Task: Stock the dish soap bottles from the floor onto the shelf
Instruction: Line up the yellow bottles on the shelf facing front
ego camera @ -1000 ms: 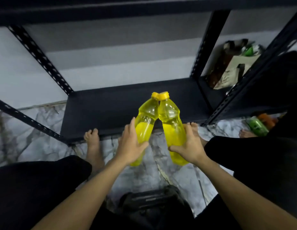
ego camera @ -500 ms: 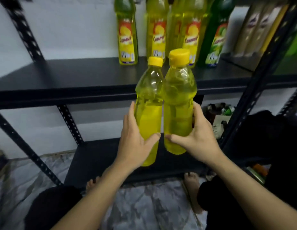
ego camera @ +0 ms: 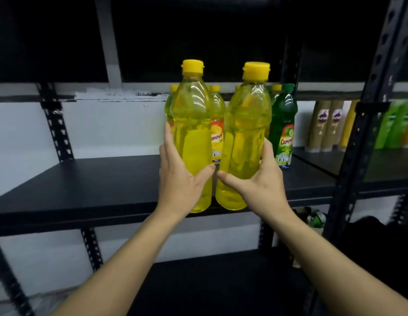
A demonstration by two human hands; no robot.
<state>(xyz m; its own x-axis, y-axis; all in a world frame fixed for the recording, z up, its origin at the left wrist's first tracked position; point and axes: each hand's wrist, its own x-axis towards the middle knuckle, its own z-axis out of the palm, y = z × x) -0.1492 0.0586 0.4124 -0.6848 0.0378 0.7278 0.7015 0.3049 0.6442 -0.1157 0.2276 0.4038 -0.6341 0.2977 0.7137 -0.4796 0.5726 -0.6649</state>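
Observation:
I hold two yellow dish soap bottles with yellow caps upright in front of the black middle shelf (ego camera: 89, 179). My left hand (ego camera: 179, 176) grips the left bottle (ego camera: 191, 131) around its lower body. My right hand (ego camera: 257, 181) grips the right bottle (ego camera: 246, 133) the same way. Both bottle bases hang at the shelf's front edge; whether they touch it I cannot tell. Behind them on the shelf stand several labelled yellow bottles (ego camera: 216, 135) and a green bottle (ego camera: 284, 126), partly hidden by the held pair.
Black perforated uprights (ego camera: 56, 124) frame the rack, with a thick post (ego camera: 367, 124) at right. The shelf board left of the bottles is bare. The neighbouring bay holds brown bottles (ego camera: 324, 126) and green ones (ego camera: 394, 126). A lower shelf (ego camera: 210, 281) lies below.
Both hands have lifted the two yellow bottles from near the floor up to the middle shelf's front edge. The bottles, first touching at the caps, now stand slightly apart.

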